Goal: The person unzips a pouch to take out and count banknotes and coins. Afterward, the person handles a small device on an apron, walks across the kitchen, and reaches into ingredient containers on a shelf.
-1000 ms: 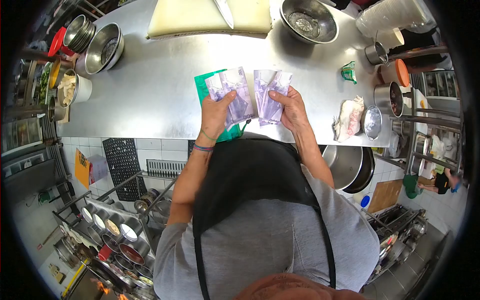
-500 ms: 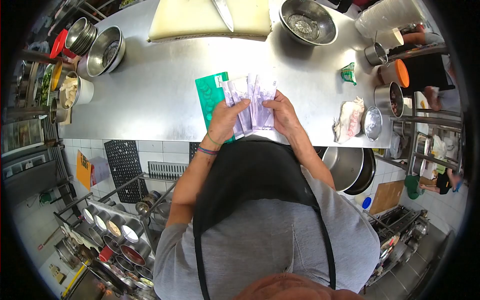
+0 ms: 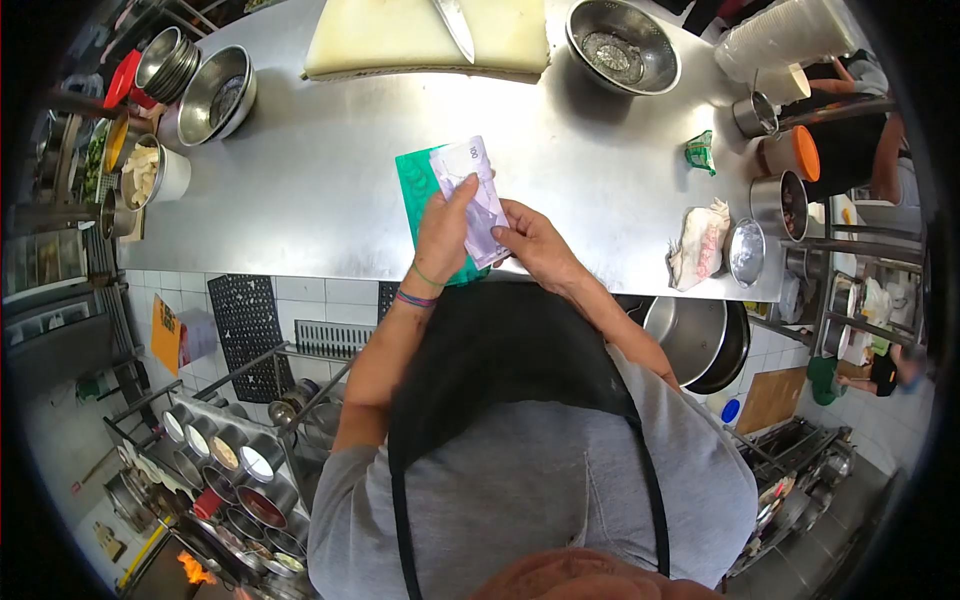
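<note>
A stack of purple banknotes (image 3: 483, 215) is held upright over the steel table, near its front edge. My left hand (image 3: 443, 228) is closed on the notes, its thumb across their face. My right hand (image 3: 535, 240) pinches the lower right side of the same stack. Behind the notes and my left hand is a flat green item (image 3: 415, 180); its lower part shows below the notes. Whether my left hand also grips it is hidden.
On the steel table (image 3: 330, 200) lie a cutting board (image 3: 380, 40) with a knife (image 3: 456, 28), a colander (image 3: 622, 45) at the back, bowls (image 3: 215, 95) at left, a green packet (image 3: 700, 152), a cloth bag (image 3: 699, 245) and a small bowl (image 3: 746, 252) at right.
The fanned notes have come together into one stack. My right hand has moved left, closer to my left hand. A flame now shows at the lower left.
</note>
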`<move>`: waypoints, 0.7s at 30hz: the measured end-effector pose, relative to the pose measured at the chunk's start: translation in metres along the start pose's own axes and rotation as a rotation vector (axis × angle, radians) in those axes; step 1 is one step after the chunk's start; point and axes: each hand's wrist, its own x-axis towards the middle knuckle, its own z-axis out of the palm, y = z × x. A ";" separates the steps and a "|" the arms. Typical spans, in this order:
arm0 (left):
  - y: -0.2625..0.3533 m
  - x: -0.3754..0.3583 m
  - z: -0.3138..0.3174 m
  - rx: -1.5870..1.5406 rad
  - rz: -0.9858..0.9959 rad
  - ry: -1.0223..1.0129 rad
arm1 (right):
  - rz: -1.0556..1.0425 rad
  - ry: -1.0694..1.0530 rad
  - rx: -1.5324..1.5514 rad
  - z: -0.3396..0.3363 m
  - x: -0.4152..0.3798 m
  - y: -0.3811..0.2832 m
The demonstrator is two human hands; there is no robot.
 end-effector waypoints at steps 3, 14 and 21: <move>0.024 0.001 0.009 -0.220 0.055 -0.094 | -0.071 0.015 -0.063 0.008 -0.003 -0.005; 0.038 0.003 -0.011 -0.720 -0.128 -0.201 | -0.378 -0.120 -0.521 0.027 -0.027 -0.029; 0.037 -0.002 -0.022 -0.546 -0.063 -0.189 | -0.429 0.085 -0.752 0.017 -0.034 -0.035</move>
